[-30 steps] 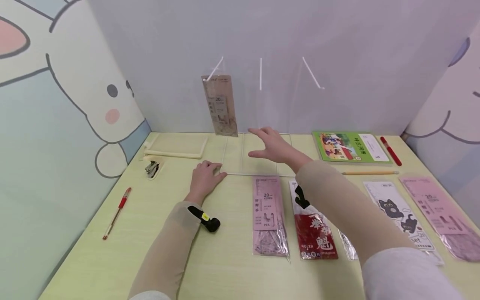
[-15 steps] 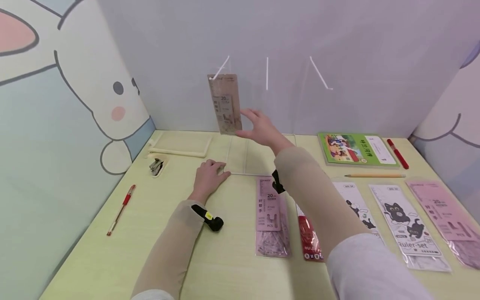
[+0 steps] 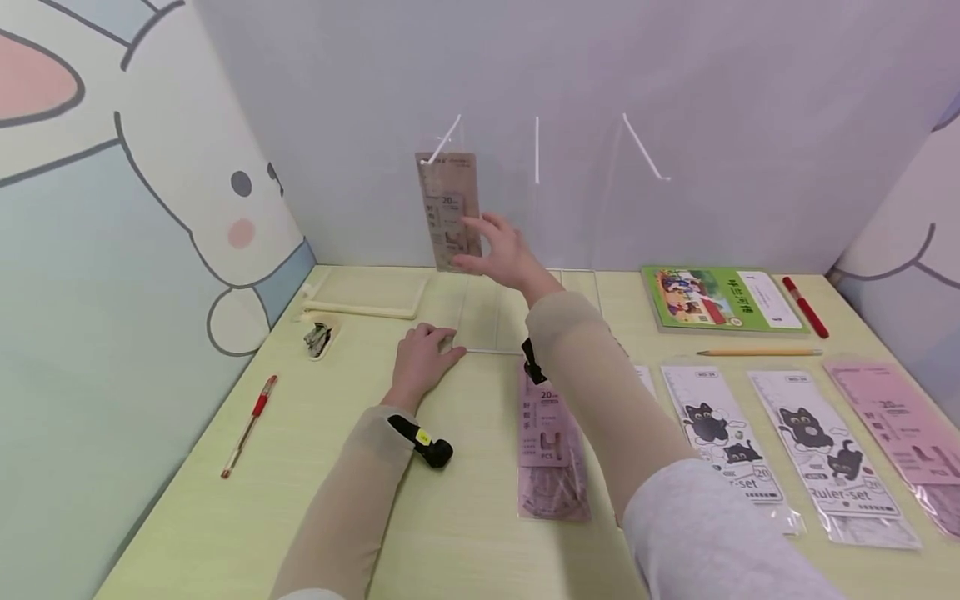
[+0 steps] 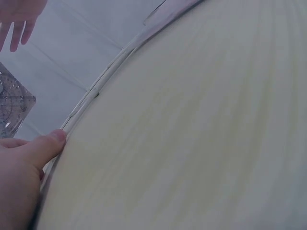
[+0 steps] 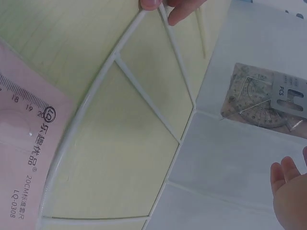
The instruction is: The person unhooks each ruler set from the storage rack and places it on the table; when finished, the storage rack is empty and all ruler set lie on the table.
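Note:
A white wire display rack (image 3: 491, 352) stands against the back wall, its base on the table and three prongs at the top. My left hand (image 3: 423, 362) holds the base's front left corner; the left wrist view shows the thumb (image 4: 56, 136) on the wire. A pink ruler set packet (image 3: 448, 185) hangs from the left prong. My right hand (image 3: 504, 254) is raised at the packet's lower right, fingers apart and holding nothing. In the right wrist view the fingers (image 5: 290, 168) are apart from the packet (image 5: 254, 93).
Front right lie a pink ruler set (image 3: 551, 467), two cat-print ruler sets (image 3: 723, 433) and another pink one (image 3: 900, 417). A green book (image 3: 720, 298), pencil (image 3: 761, 352) and red marker (image 3: 806, 307) lie behind. Left are a red pen (image 3: 250, 425) and a white pouch (image 3: 367, 292).
My right hand has moved left, from over the rack's middle to the hanging packet's lower right. The left hand stays at the rack's corner. The head view has shifted slightly.

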